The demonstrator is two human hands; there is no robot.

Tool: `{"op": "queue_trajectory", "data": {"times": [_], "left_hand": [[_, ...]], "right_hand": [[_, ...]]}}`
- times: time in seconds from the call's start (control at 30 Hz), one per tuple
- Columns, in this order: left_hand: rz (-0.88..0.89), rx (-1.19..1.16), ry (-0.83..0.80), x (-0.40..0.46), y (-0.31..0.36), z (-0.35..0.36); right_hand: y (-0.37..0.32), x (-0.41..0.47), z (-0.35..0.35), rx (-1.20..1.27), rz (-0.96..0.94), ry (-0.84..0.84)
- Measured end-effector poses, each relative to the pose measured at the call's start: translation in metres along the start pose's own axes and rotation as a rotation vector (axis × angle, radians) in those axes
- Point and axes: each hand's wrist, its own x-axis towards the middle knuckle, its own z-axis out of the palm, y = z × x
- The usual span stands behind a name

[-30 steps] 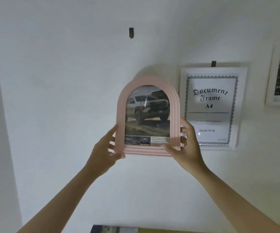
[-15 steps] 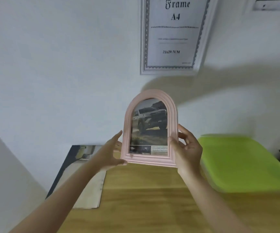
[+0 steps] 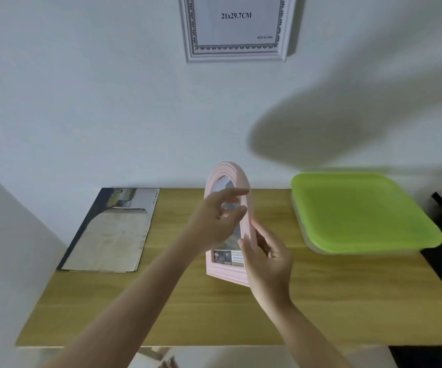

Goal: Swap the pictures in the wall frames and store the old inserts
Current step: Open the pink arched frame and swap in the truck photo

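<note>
Pink arched frame (image 3: pixel 243 187) held upright above desk (image 3: pixel 214 314), turned edge-on: right hand (image 3: pixel 269 257) fingers gripping its side, left hand (image 3: pixel 218 217) fingers loosely spread across its front. Likely next: flipping over to reach backing.

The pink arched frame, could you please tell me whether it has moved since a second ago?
Yes. The pink arched frame has come down from beside the white document frame on the wall to the wooden table.

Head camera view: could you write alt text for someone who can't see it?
Two bare hands hold a pink arched picture frame above a wooden table; the right hand grips its edge, the left hand is across its front. A printed sheet lies left, a lime-green lidded box right, a white document frame on the wall.
</note>
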Motion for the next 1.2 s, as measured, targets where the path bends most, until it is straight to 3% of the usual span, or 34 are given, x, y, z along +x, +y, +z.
{"op": "queue_trajectory", "data": {"times": [0.13, 0.23, 0.33, 0.5, 0.67, 0.77, 0.87, 1.0, 1.2], "left_hand": [[-0.053, -0.005, 0.037, -0.009, 0.004, 0.011], [-0.068, -0.031, 0.131, -0.015, 0.007, 0.016], [-0.109, -0.06, 0.213, -0.019, 0.005, 0.016], [-0.173, -0.021, 0.289, -0.028, -0.013, 0.005], [-0.243, -0.155, 0.286, -0.045, -0.042, -0.004], [-0.308, -0.307, 0.266, -0.054, -0.061, -0.003], [-0.362, -0.385, 0.281, -0.06, -0.083, -0.001], [-0.376, -0.354, 0.309, -0.066, -0.111, 0.002], [-0.448, -0.191, 0.205, -0.079, -0.16, 0.006]], "right_hand": [[-0.006, -0.012, -0.014, -0.02, -0.131, -0.085], [-0.007, -0.021, -0.021, 0.138, -0.051, -0.184], [-0.009, -0.027, -0.03, 0.09, -0.043, -0.268], [0.01, -0.021, -0.055, -0.063, -0.102, -0.217], [0.048, -0.003, -0.082, -0.282, 0.145, -0.218], [0.065, -0.003, -0.089, -0.207, 0.295, -0.284], [0.078, -0.011, -0.085, -0.189, 0.32, -0.354], [0.089, -0.018, -0.07, -0.271, 0.33, -0.311], [0.103, -0.021, -0.041, -0.347, 0.43, -0.262]]}}
